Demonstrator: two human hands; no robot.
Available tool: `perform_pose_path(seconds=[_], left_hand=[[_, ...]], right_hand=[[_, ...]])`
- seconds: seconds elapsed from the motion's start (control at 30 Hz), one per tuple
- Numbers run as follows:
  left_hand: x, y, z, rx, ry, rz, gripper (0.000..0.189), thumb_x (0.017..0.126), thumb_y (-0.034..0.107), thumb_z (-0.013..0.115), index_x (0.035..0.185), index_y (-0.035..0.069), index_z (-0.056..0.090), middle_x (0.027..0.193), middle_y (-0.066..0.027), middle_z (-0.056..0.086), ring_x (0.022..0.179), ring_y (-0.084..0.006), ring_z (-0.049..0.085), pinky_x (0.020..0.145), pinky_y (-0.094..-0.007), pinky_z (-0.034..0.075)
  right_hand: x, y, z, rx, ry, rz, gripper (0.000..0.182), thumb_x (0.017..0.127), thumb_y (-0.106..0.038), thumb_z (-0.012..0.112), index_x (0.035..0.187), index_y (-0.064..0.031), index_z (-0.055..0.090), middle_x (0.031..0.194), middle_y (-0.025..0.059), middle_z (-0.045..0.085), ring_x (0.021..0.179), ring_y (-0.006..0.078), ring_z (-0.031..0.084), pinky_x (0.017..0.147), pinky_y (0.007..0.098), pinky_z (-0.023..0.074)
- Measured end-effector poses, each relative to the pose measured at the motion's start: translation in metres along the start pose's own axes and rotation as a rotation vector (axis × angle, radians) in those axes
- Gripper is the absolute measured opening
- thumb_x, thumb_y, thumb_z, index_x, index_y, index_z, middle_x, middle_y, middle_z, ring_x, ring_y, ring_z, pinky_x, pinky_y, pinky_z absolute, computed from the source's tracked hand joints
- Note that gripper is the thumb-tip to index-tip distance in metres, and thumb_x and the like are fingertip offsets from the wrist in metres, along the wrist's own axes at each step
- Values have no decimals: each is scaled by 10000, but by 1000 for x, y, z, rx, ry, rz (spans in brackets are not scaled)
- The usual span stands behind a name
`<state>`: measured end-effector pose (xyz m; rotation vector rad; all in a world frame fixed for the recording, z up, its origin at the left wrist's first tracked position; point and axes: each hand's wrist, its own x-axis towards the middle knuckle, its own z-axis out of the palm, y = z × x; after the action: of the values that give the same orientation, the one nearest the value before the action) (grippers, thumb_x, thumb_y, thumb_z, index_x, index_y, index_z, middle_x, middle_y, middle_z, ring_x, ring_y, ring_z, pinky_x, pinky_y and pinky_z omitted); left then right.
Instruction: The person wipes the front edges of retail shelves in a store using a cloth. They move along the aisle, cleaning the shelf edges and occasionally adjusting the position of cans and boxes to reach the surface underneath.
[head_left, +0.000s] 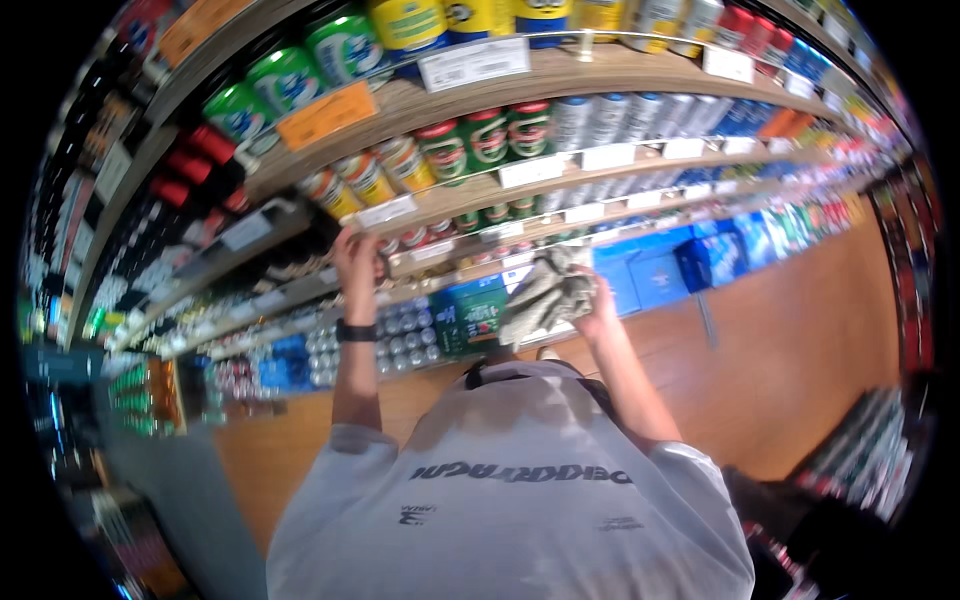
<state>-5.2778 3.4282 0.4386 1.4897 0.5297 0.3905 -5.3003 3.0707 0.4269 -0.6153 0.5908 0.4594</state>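
My right hand (598, 304) grips a crumpled grey-and-cream cloth (551, 291), which hangs in front of the lower shelves. My left hand (355, 259), with a dark band (355, 331) on its wrist, is raised at the edge of a wooden shelf. Its fingers are bent beside a white price label (386, 211), just below some yellow-and-orange cans (367, 178). Blur hides whether those fingers press on the shelf edge or hold anything. Green-and-red cans (486, 137) stand in a row to the right on that same shelf.
Above runs a shelf (622, 73) with large green cans (287, 81) and yellow-blue cans (409, 26) behind a thin rail. Dark bottles with red tops (196, 161) stand at left. Blue cartons (649, 274) and a green carton (471, 311) sit low, beside the wooden floor (787, 345).
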Motion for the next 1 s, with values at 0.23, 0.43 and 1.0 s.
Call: perform_pose_path(seconds=[0.23,0.43,1.0], left_hand=[[23,-4,-18,-103,-116,-130,455,862,112,624,1285,42,474,749,-40,584,473,-62,434,394,-197,295],[33,-15,-21,-137,-226,-118,309,901,147,624,1172,31,528,743,-32,568,476,-73,435,400,-217,322],[56,7,-37,-154,-413,-174,229,890,219,652,765,32,604,587,30,464,431,-60,395,403,-238,295]], right_hand=[[19,44,68,-22,5,-307,216,904,-102,527,1086,1,585,972,138,665,825,237,649,746,371,549],[45,58,125,-663,113,-1210,244,848,10,521,1073,19,617,941,116,672,842,190,633,779,314,494],[116,201,173,-1775,130,-1665,455,796,-54,537,1248,5,537,1317,158,526,1298,336,436,1089,510,316]])
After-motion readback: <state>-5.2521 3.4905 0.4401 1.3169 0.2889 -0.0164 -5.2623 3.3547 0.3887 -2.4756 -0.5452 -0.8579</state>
